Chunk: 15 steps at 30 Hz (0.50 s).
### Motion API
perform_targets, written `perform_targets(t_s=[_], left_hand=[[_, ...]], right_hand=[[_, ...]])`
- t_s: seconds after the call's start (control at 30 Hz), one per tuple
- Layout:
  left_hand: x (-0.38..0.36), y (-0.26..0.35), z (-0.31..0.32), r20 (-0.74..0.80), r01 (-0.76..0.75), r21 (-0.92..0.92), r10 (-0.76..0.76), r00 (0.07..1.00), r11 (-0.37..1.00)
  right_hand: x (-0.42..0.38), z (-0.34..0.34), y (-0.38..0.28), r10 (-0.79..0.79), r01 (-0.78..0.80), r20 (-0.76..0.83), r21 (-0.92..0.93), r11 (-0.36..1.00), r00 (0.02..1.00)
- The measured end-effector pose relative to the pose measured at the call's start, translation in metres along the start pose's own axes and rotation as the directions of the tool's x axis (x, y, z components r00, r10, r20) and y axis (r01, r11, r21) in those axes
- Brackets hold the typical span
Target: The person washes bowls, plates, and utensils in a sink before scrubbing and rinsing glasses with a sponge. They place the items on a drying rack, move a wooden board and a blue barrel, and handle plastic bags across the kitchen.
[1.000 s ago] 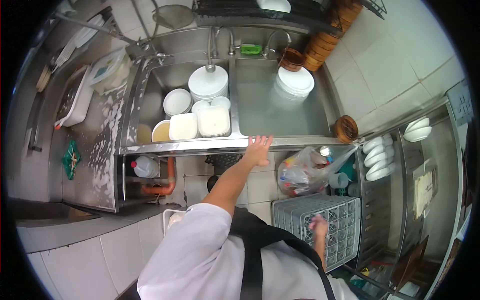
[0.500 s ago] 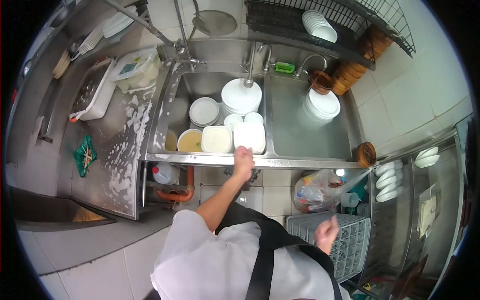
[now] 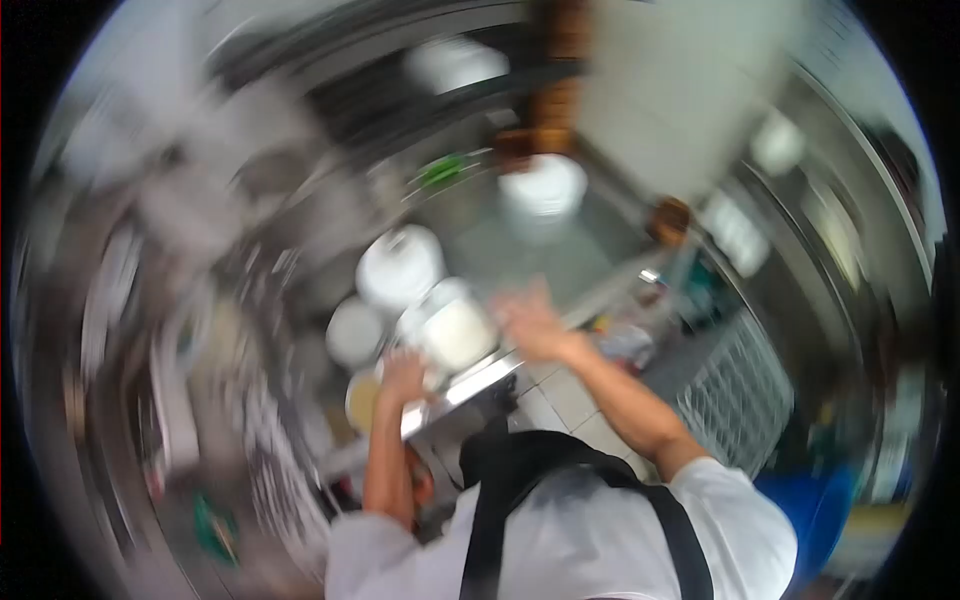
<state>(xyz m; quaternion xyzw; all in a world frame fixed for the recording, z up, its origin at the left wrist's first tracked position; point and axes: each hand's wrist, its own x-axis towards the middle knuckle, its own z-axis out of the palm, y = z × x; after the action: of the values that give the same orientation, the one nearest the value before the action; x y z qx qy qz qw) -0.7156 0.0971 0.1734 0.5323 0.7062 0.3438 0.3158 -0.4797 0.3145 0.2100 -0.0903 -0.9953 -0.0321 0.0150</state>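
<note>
Motion blur smears this view. My left hand (image 3: 405, 378) is over the front of the left sink, at a white square container partly hidden beneath it. Left of that hand is a round tub of yellowish liquid (image 3: 361, 402). My right hand (image 3: 535, 322) reaches over the sink's front edge with its fingers stretched out, just right of a white square tub (image 3: 458, 338). Behind these tubs are a stack of large white plates (image 3: 400, 270) and a stack of smaller plates (image 3: 355, 332).
White plates (image 3: 545, 185) stand in the water of the right sink (image 3: 465, 235). A green sponge (image 3: 440, 170) lies on the back ledge. A grey glass rack (image 3: 745, 400) is on the floor at right, and a soapy steel counter (image 3: 285, 470) lies at left.
The view has swung round. My right hand has come up from beside the glass rack to the sink. My left hand is now further left along the front tubs.
</note>
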Motion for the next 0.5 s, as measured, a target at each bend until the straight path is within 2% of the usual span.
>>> perform_targets(t_s=[0.03, 0.07, 0.1, 0.17, 0.2, 0.23, 0.27, 0.3, 0.37, 0.43, 0.47, 0.5], left_hand=[[0.000, 0.017, 0.013, 0.211, -0.064, 0.074, 0.047, 0.976, 0.995], [-0.002, 0.071, 0.023, 0.127, 0.046, -0.353, -0.001, 0.992, 0.934], [-0.008, 0.089, 0.032, 0.291, 0.331, -0.678, -0.174, 0.941, 0.656], [-0.005, 0.088, 0.065, 0.355, 0.370, -0.611, -0.175, 0.918, 0.700], [0.011, 0.074, 0.090, 0.445, 0.448, -0.500, -0.224, 0.867, 0.741], [0.020, 0.046, 0.114, 0.453, 0.356, -0.247, -0.218, 0.865, 0.901], [0.016, 0.096, 0.117, 0.534, 0.201, -0.066, -0.136, 0.835, 0.977], [0.021, 0.123, 0.123, 0.685, 0.020, 0.029, -0.034, 0.728, 0.999], [0.046, 0.123, 0.150, 0.881, -0.302, -0.084, 0.212, 0.422, 0.950], [0.056, 0.161, 0.160, 0.968, -0.219, -0.046, 0.098, 0.232, 0.975], [0.072, 0.168, 0.171, 0.987, -0.204, 0.014, 0.019, 0.158, 0.979], [0.085, 0.196, 0.175, 0.995, -0.293, 0.078, -0.054, 0.089, 0.953]], right_hand=[[-0.025, -0.038, -0.017, 0.092, -0.127, 0.093, 0.521, 0.844, 0.991], [-0.050, -0.024, -0.018, 0.196, -0.262, 0.179, 0.757, 0.598, 0.964], [-0.076, -0.003, -0.015, 0.261, -0.304, 0.234, 0.913, 0.272, 0.937], [-0.149, 0.026, -0.017, 0.432, -0.510, 0.418, 0.852, 0.118, 0.799], [-0.196, 0.047, -0.023, 0.615, -0.653, 0.401, 0.714, 0.254, 0.678], [-0.238, 0.062, -0.041, 0.758, -0.795, 0.357, 0.508, 0.333, 0.546], [-0.273, 0.059, -0.051, 0.773, -0.908, 0.514, 0.375, 0.187, 0.372], [-0.304, 0.019, -0.059, 0.698, -0.952, 0.693, 0.303, -0.050, 0.183], [-0.378, 0.052, -0.092, 0.761, -0.920, 0.646, 0.334, -0.206, 0.063], [-0.417, 0.013, -0.136, 0.751, -0.598, 0.658, 0.624, -0.502, 0.055], [-0.428, -0.015, -0.154, 0.752, -0.372, 0.656, 0.715, -0.591, 0.066], [-0.431, -0.042, -0.172, 0.812, -0.144, 0.577, 0.814, -0.563, 0.088]])
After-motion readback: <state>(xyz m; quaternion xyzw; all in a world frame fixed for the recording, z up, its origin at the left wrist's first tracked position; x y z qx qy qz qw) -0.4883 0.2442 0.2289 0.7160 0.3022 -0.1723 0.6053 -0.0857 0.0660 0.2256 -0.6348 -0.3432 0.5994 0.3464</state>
